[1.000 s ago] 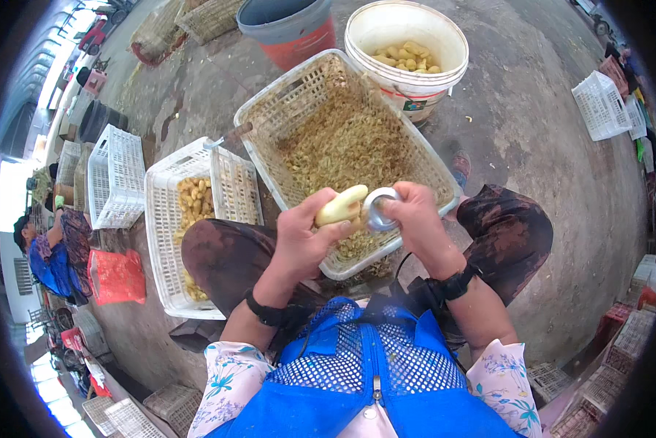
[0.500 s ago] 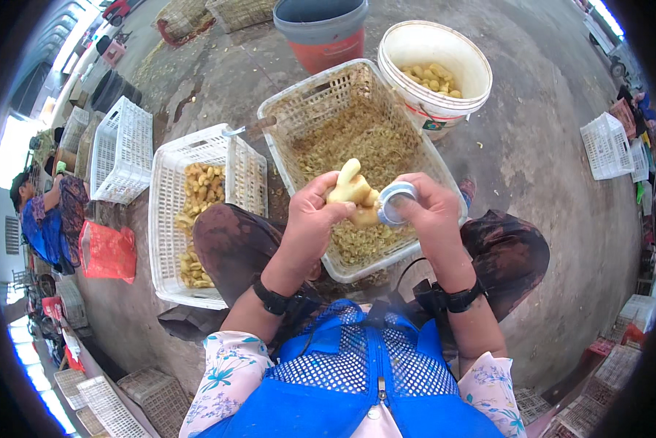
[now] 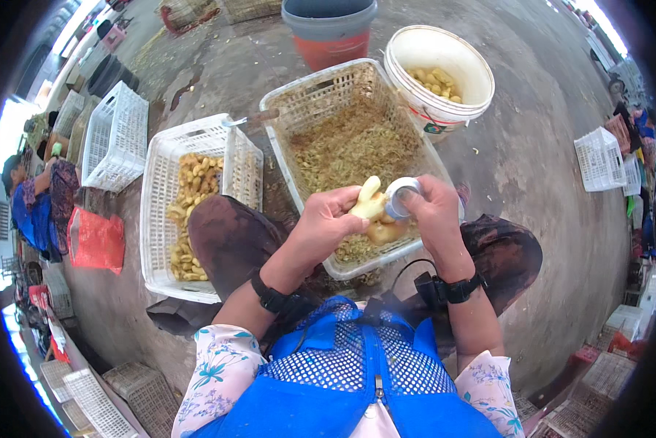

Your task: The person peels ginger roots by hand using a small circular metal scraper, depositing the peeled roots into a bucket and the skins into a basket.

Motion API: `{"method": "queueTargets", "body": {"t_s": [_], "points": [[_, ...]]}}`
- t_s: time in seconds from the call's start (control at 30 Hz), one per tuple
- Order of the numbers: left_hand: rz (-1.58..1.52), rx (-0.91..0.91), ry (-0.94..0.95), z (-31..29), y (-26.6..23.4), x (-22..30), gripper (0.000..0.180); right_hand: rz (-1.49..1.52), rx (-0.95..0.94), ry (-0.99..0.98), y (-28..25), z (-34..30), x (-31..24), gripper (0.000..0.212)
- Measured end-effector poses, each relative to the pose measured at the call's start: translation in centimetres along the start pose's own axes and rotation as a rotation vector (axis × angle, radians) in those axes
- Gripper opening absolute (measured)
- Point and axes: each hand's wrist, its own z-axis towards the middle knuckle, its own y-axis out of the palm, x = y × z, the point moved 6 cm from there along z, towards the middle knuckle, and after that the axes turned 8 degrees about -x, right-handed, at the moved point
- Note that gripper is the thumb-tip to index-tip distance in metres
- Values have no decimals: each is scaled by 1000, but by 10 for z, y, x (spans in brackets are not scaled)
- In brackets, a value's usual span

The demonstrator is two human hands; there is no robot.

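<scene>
Ginger [image 3: 370,201] and a round tool [image 3: 396,190] occupy the hands [image 3: 331,220].

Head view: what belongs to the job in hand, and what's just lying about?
Likely in use:
held ginger piece
held round tool
crate of scrapings
crate of ginger
white bucket

Likely unrelated:
red bag
left background white crate
far right white crate

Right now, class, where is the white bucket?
In the head view, the white bucket stands near the top, right of centre, beside the scrap-filled crate and right of the grey-and-red bucket.
</scene>
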Motion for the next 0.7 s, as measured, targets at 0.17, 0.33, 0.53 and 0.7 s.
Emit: {"method": "queueTargets", "body": {"t_s": [0.17,0.33,0.53,0.7], "points": [[-70,71,-59,-23,-10,16,49,89,105,78,-6,3,2,15],[-378,-3,139,-11,7,20,49,193,89,-106,-32,-6,19,16],[-613,109,262,-71,10,29,38,287,21,-38,-6,-9,28,23],[-675,86,358,-83,6,14,38,186,-68,-103,-5,-8,31,19]]}}
